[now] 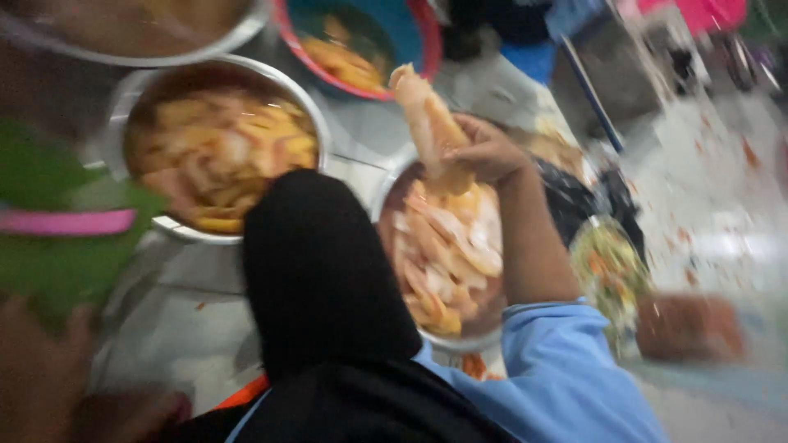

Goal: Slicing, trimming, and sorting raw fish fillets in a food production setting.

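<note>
The picture is heavily blurred. At the lower left a hand, probably my left hand, sits close to the camera under a green sheet-like thing with a pink band; its grip is unclear. My right hand is out of sight. A person in a black head covering and a light blue sleeve crouches in front of me. That person's hand lifts a long pale strip of food above a metal bowl filled with pale orange pieces.
A second metal bowl of yellowish pieces stands at the upper left. Beyond it are a red-rimmed blue basin and another pan. To the right lie a plate of shredded vegetables and a brown block on a littered floor.
</note>
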